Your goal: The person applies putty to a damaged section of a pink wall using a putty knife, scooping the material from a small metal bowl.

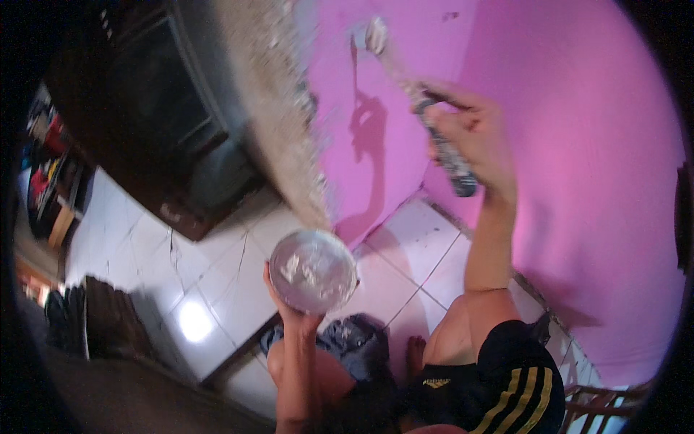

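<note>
My right hand (466, 130) grips the dark, paint-speckled handle of a scraper (448, 152), raised toward the pink wall (340, 159). The scraper's blade (374, 36) carries pale white paste and is at a whitish patch on the upper wall, where it may be touching; the motion blur makes this unclear. A shadow of hand and tool falls on the wall below. My left hand (289, 304) holds a round metal dish (312, 269) from beneath, with smears of white paste inside it. The dish is low, near the rough bare edge of the wall.
A dark cabinet or door (155, 108) stands left of the rough plaster strip (275, 94). Cracked white floor tiles (123, 217) extend below. Shelves of assorted items (58, 181) are at far left, dark cloth (361, 340) lies by my legs, and wooden chair-like slats (600, 405) show at lower right.
</note>
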A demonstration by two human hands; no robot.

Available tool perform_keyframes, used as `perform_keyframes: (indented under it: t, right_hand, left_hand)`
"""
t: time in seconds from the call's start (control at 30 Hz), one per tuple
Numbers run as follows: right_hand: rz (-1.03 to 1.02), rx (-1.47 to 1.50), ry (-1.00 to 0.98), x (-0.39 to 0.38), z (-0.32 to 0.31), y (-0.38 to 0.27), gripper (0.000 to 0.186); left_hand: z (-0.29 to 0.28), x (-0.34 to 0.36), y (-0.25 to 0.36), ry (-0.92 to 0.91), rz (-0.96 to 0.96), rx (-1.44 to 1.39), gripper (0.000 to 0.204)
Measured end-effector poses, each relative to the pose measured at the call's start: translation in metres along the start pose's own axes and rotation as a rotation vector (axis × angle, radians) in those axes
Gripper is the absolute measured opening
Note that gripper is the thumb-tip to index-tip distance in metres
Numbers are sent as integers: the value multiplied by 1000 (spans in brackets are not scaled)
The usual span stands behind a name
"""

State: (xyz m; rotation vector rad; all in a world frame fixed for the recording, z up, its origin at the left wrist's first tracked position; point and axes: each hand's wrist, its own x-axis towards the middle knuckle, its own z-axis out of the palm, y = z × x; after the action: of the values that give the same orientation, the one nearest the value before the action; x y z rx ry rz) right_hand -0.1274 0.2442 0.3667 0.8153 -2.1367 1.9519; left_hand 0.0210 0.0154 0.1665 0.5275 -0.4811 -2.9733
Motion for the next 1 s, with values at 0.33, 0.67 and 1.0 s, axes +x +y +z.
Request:
perform_keyframes:
  t: [0.33, 0.67, 1.0]
  right_hand:
    - [-162, -166, -541, -112, 38, 153, 42]
    - [-581, -620, -647, -131, 60, 169, 52]
    - [-497, -783, -811, -132, 31, 126, 50]
  left_hand:
    - [-14, 16, 7, 105, 283, -101, 91]
    - [-11, 16, 10, 98, 346, -32, 88]
    - [-5, 8, 10, 96, 341, 38, 88]
